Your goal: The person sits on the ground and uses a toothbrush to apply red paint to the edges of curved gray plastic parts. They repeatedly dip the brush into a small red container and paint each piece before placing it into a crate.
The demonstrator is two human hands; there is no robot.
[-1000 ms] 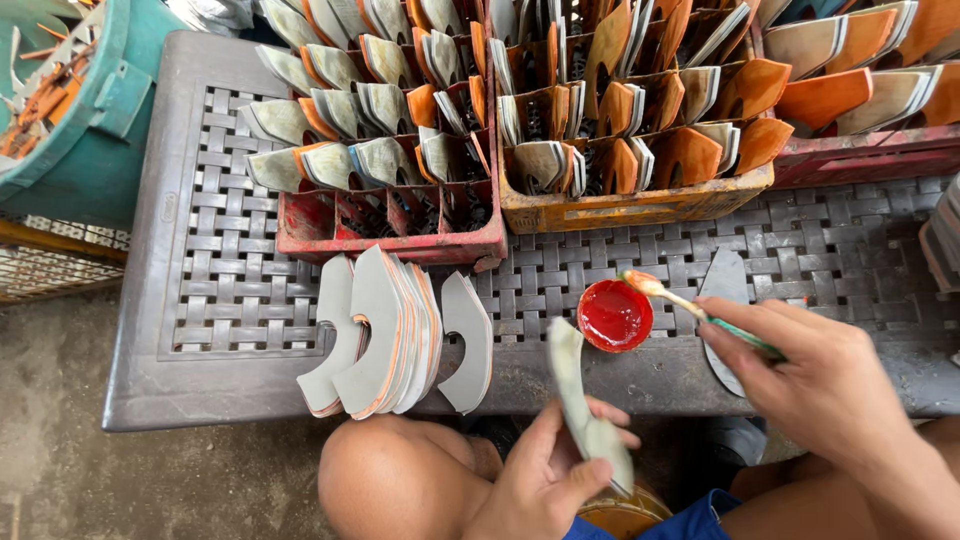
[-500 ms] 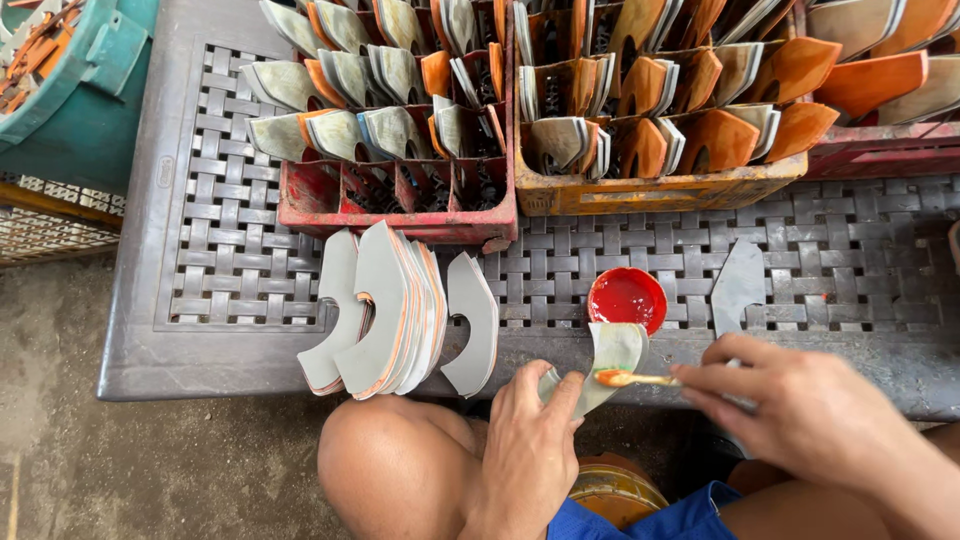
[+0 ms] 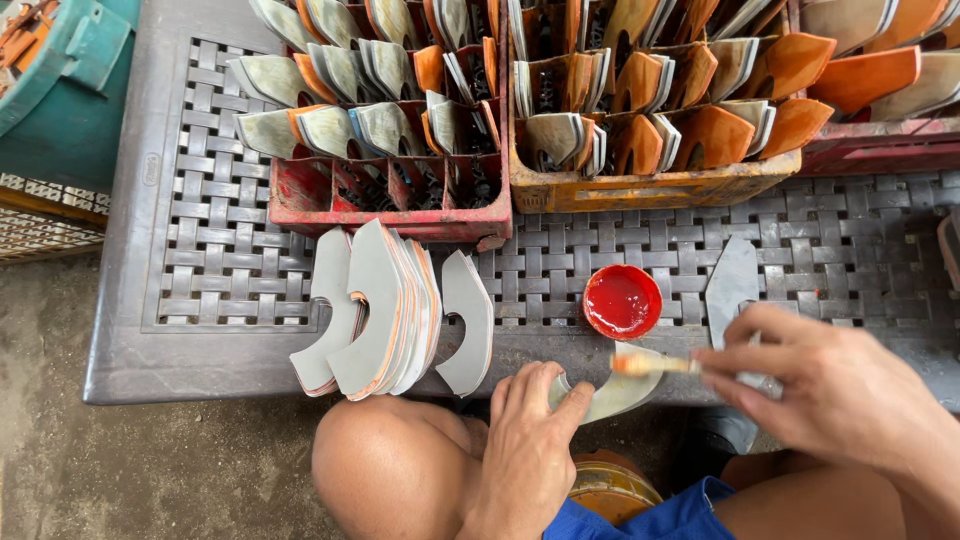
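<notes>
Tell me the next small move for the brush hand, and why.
Probably stroke the brush along the curved grey piece. The right hand has its orange-loaded tip on the piece, the left hand grips the piece's other end, and the red paint dish sits just behind.

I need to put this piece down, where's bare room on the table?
Bare patches: the lattice left of the fanned stack, below the red crate, and the stretch right of the grey blade, under the orange crate. Crowded around the paint dish.
</notes>
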